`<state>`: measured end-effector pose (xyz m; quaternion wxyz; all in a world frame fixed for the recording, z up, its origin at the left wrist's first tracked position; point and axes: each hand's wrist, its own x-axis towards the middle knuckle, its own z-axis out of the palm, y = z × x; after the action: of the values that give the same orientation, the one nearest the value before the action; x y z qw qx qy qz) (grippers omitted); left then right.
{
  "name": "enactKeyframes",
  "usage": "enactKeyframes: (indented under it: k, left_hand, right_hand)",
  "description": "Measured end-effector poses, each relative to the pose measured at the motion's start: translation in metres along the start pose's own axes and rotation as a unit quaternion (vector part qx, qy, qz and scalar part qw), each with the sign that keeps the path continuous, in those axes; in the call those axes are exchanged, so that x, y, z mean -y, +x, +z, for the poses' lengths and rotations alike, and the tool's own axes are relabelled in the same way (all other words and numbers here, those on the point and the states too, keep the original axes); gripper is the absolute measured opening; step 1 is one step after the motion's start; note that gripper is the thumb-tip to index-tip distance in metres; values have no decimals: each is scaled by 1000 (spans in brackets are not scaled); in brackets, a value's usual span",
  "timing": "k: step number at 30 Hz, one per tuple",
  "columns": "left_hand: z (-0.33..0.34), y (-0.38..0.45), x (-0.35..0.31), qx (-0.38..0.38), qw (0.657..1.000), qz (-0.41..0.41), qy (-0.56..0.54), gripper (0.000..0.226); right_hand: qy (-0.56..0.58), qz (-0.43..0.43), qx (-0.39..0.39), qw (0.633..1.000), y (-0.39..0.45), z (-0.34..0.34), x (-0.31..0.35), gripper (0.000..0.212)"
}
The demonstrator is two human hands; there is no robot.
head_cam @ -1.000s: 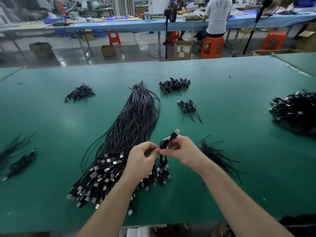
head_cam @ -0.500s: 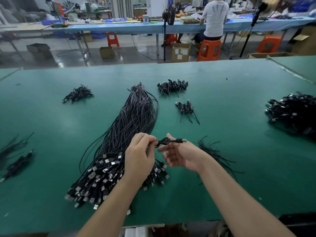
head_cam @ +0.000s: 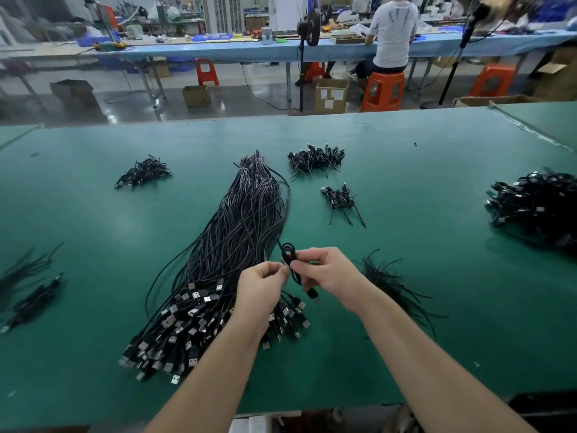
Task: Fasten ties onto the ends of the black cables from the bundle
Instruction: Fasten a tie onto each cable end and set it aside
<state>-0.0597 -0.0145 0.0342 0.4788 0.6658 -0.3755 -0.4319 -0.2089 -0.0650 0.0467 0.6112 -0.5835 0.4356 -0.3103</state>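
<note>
Green matting covers a wide tabletop (head_cam: 437, 214) in a factory hall, with a blue workbench, orange stools and cardboard boxes behind it, where a person in a white shirt (head_cam: 392, 29) sits facing away. Down the middle of the tabletop lies a long bundle of black cables (head_cam: 237, 245), bound near its far end and fanning out toward the viewer into a spread of USB plugs (head_cam: 187, 332). Above the near end of that spread, two bare hands meet. The left hand (head_cam: 260, 287) has its fingers curled, thumb and fingertips pinching at a small coiled black cable (head_cam: 290, 260). The right hand (head_cam: 327, 271) grips the same coil, fingers folded round it; the coil's loops rise above the fingers and its plug hangs just below the hand. A loose heap of thin black ties (head_cam: 390, 282) lies just right of the right wrist. Small heaps of coiled cables sit beyond the bundle (head_cam: 315, 157), further left (head_cam: 142, 171) and just right of it (head_cam: 340, 198). A larger pile (head_cam: 537, 207) rests at the right edge.
</note>
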Motion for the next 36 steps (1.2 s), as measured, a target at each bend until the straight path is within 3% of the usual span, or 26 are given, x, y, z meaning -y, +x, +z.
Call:
enactKeyframes:
  k: [3, 6, 8, 12, 14, 16, 18, 20, 22, 24, 27, 32, 34, 36]
  left_hand:
    - [-2, 8, 1, 22, 996, -81, -42, 17]
    - [-5, 13, 1, 28, 994, -98, -50, 13]
    - [-4, 13, 0, 35, 994, -85, -60, 11]
    - [-1, 11, -1, 45, 997, -12, -63, 14]
    - [-1, 9, -3, 28, 998, 43, -40, 17]
    - [-2, 9, -4, 6, 990, 128, 51, 17]
    - [-3, 7, -5, -10, 971, 201, 131, 16]
    - [-5, 6, -5, -15, 960, 227, 163, 16]
    - [-5, 4, -3, -11, 973, 186, 140, 16]
    - [0, 4, -1, 3, 996, 73, 43, 18]
    - [3, 5, 0, 30, 995, -73, -57, 18]
    - [-2, 10, 5, 52, 990, -117, -58, 18]
    - [-3, 11, 7, 50, 990, -126, -46, 17]
    - [-4, 13, 7, 55, 986, -141, -73, 17]
  right_hand:
    - [15, -19, 3, 1000, -1, 2, -2, 26]
    - [-10, -34, 21, 999, -7, 0, 2, 45]
    - [34, -27, 27, 999, -8, -2, 3, 46]
    - [185, 39, -40, 981, -1, -4, 0, 16]
    - [125, 103, -79, 984, 2, -5, -4, 30]
    - [73, 145, -35, 986, 2, -6, -6, 33]
    - [96, 145, 20, 985, 1, -8, -8, 36]
    - [129, 115, 33, 984, -1, -9, -5, 25]
    - [135, 79, 19, 988, -1, -8, -3, 14]
    - [103, 46, -7, 994, 0, -5, -2, 22]
    - [10, 0, -21, 1000, -1, -1, -2, 23]
    - [-62, -40, 18, 997, -6, -2, 2, 32]
    - [-140, -62, 32, 988, -8, -3, 3, 35]
    - [-137, -67, 45, 987, -9, -5, 2, 39]
